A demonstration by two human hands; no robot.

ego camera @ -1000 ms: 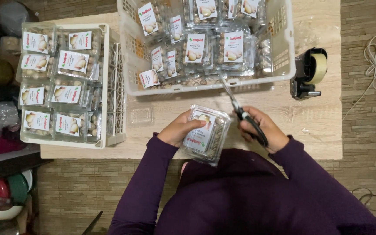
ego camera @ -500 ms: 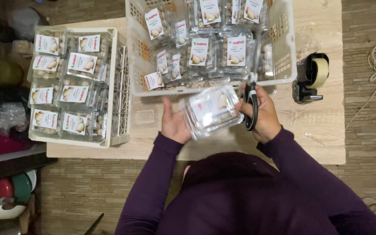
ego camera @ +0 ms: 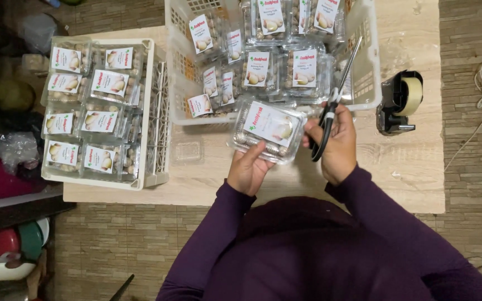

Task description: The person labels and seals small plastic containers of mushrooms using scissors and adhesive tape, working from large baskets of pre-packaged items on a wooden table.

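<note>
Two hands (ego camera: 330,147), white-labelled clear clamshell (ego camera: 268,131)

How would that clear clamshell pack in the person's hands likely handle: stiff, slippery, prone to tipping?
The clear clamshell pack looks like thin plastic, so it probably flexes if squeezed. Its glossy surface may be slippery; the left hand cradles it from below and the right hand, also holding scissors, touches its edge. The loose round pieces inside could shift when tilted.

Big crate (ego camera: 364,83): top was cut off by the frame edge.
Scissors (ego camera: 336,100): handles sat hidden inside right hand (ego camera: 338,145).
</note>
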